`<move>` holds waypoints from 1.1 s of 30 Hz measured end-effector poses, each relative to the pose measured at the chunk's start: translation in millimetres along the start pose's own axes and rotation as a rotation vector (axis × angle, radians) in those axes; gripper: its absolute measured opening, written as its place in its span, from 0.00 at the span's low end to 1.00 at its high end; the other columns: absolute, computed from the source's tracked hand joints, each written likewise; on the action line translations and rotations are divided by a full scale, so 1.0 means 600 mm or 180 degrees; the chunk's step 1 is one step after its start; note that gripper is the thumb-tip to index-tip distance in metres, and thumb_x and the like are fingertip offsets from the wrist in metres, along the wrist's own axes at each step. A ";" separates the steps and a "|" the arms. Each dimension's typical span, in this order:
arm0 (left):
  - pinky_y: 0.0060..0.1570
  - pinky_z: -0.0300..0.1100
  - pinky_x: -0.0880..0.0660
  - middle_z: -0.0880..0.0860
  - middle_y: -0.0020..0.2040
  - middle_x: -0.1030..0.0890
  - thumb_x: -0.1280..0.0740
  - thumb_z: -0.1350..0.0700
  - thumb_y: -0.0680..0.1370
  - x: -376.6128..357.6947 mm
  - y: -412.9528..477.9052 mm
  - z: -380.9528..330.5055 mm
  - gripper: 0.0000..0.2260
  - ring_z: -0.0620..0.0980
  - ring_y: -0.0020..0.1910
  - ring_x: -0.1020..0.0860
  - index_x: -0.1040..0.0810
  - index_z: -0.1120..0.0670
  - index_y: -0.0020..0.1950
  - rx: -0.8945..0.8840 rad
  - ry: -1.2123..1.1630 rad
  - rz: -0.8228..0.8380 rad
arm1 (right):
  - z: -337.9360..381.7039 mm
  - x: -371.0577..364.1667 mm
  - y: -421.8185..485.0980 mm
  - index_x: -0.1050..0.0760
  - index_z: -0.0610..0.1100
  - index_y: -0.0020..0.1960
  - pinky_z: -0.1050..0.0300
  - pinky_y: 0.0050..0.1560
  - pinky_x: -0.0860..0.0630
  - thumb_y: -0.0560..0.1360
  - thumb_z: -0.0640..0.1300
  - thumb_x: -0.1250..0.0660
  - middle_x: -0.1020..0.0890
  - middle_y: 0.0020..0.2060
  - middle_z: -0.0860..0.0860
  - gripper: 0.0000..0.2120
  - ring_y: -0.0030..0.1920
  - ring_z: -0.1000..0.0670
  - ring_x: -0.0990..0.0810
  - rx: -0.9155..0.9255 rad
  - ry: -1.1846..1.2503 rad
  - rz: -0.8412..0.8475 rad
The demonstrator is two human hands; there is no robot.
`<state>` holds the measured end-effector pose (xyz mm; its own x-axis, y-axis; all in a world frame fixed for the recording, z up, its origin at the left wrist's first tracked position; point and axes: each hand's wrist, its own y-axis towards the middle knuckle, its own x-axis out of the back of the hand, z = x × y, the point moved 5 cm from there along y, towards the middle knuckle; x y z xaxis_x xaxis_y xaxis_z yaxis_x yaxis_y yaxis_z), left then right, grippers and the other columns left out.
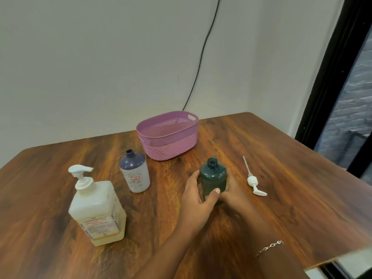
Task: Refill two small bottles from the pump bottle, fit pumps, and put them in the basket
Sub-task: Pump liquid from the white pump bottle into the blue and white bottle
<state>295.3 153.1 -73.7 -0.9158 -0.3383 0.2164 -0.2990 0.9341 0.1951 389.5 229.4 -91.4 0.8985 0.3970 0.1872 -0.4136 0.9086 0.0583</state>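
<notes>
Both hands are wrapped round the green bottle [213, 178], which stands upright on the table [281, 158] just in front of the person, neck open and no pump fitted. The left hand [198, 198] curls round its near-left side with the thumb laid across the front. The right hand [231, 191] cups the opposite side, its fingers partly hidden behind the plastic. Gripped from 2 sides like that the bottle is steadied, I'd guess so it can be brought over to the pump bottle [96, 206]. That one stands well off to the left, nozzle pointing right and yellowish liquid showing low in it.

The blue bottle [134, 174], also uncapped, stands between those 2, a little further back. 1 loose pump [254, 181] lies flat just right of the hands, handy for fitting (I see only 1; a 2nd is not in view). The basket [169, 135] sits behind everything and holds neither bottle, so I judge the refilling has barely begun.
</notes>
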 end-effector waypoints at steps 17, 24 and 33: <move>0.56 0.27 0.29 0.51 0.66 0.29 0.33 0.64 0.75 -0.055 0.047 0.027 0.24 0.33 0.56 0.25 0.35 0.57 0.71 0.0040 -0.0181 0.0160 | -0.054 0.054 0.036 0.37 0.59 0.60 0.43 0.57 0.23 0.55 0.37 0.27 0.22 0.55 0.52 0.39 0.56 0.48 0.22 -0.0375 -0.0046 -0.0202; 0.61 0.33 0.30 0.51 0.68 0.31 0.33 0.63 0.75 -0.058 0.045 0.036 0.26 0.39 0.61 0.27 0.37 0.57 0.72 0.0025 -0.0177 0.0240 | -0.060 0.054 0.034 0.37 0.60 0.59 0.46 0.59 0.25 0.53 0.40 0.26 0.22 0.56 0.53 0.39 0.58 0.50 0.23 -0.0280 -0.0021 -0.0221; 0.61 0.22 0.42 0.39 0.65 0.35 0.33 0.58 0.76 -0.041 0.029 0.019 0.25 0.23 0.63 0.40 0.36 0.51 0.70 -0.0411 0.0532 0.0044 | -0.027 0.054 0.010 0.41 0.59 0.63 0.55 0.64 0.31 0.60 0.38 0.26 0.28 0.60 0.57 0.39 0.64 0.53 0.28 0.0152 -0.0589 -0.0335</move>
<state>309.6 179.2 -86.4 -0.8592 -0.3497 0.3735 -0.2399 0.9201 0.3097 418.4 249.7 -100.8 0.8966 0.2657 0.3543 -0.3294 0.9348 0.1327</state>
